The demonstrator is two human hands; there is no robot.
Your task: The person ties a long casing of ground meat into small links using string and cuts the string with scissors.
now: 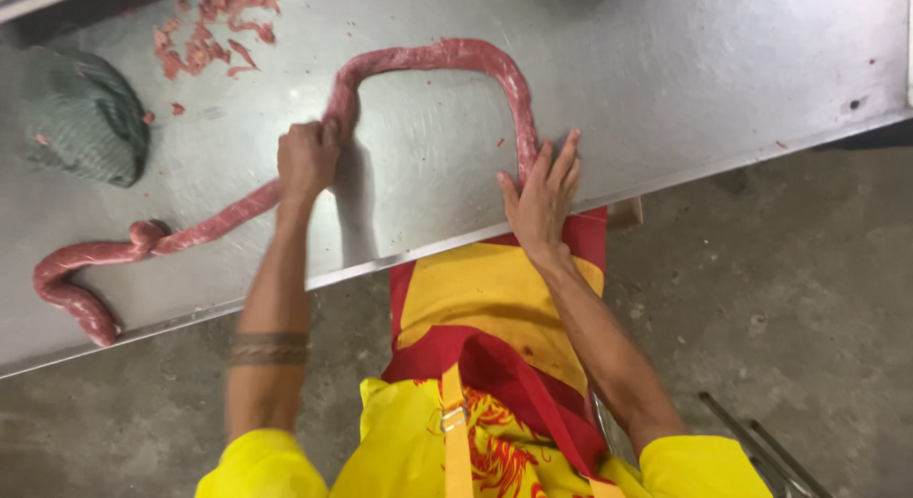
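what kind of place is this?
Probably a butcher's or meat-prep workroom. A long stuffed sausage lies on a steel table, meat scraps sit near its far edge, and the person wears an apron. The floor is bare concrete.

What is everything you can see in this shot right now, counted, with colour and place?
sausage rope: one, pinkish red, looping across the steel table from its front left part to the front edge
meat scraps: a scattered pile, pink, far left part of the table
cloth: one, green, bunched at the table's left side
steel table: one, grey metal, fills the upper part of the view
concrete floor: grey, below the table edge
metal bars: two, dark, bottom right on the floor
apron: one, yellow and red, on the person
left hand: closed around the sausage rope
right hand: flat, fingers spread, pressing the rope's end near the table edge
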